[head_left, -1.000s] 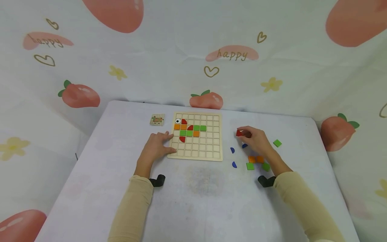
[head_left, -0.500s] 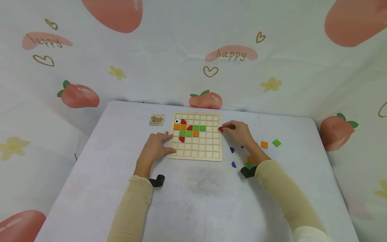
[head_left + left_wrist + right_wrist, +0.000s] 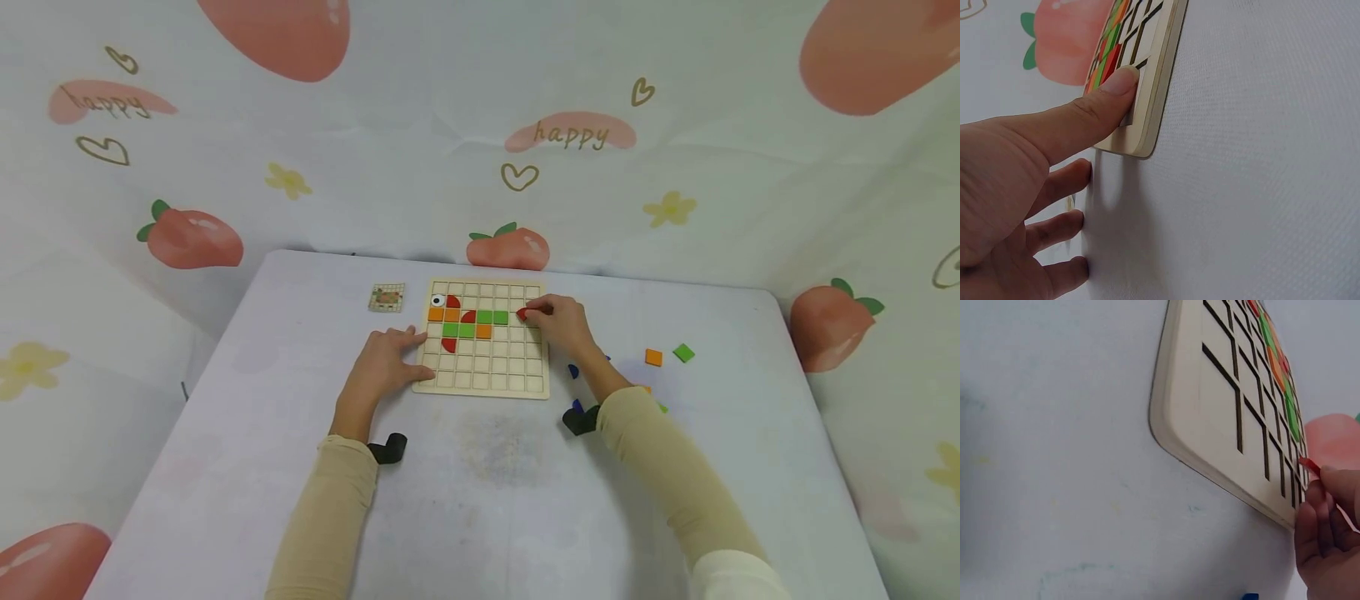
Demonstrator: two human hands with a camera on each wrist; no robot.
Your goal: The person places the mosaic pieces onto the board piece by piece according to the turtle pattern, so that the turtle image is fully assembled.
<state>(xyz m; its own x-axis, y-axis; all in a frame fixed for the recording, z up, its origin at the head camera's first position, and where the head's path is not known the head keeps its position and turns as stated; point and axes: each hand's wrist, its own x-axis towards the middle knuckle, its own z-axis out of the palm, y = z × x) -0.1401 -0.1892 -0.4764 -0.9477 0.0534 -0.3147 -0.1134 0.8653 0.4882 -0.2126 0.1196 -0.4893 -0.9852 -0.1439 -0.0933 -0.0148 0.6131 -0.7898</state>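
My right hand (image 3: pixel 566 327) pinches a small red tile (image 3: pixel 522 314) between thumb and fingertips, over the right side of the wooden grid board (image 3: pixel 480 393). In the right wrist view the red tile (image 3: pixel 1309 465) sits close to the grid; its full outline is hidden. My left hand (image 3: pixel 381 367) rests at the board's left edge. Its thumb (image 3: pixel 1121 81) presses on the frame near a corner, while the other fingers spread beside it. Green squares (image 3: pixel 492 317), orange squares (image 3: pixel 443 315), red quarter-rounds (image 3: pixel 449 344) and an eye tile (image 3: pixel 437 300) fill several cells.
A small picture card (image 3: pixel 387 297) lies left of the board. Right of it are loose pieces: an orange square (image 3: pixel 654 357), a green square (image 3: pixel 683 352) and blue half-rounds (image 3: pixel 573 371). My right forearm (image 3: pixel 660 467) covers some of them. A fabric backdrop stands behind the table.
My right hand has carried the red tile leftward from the loose pieces to above the board's right side. An orange square its arm had covered now shows. My left hand stays in place.
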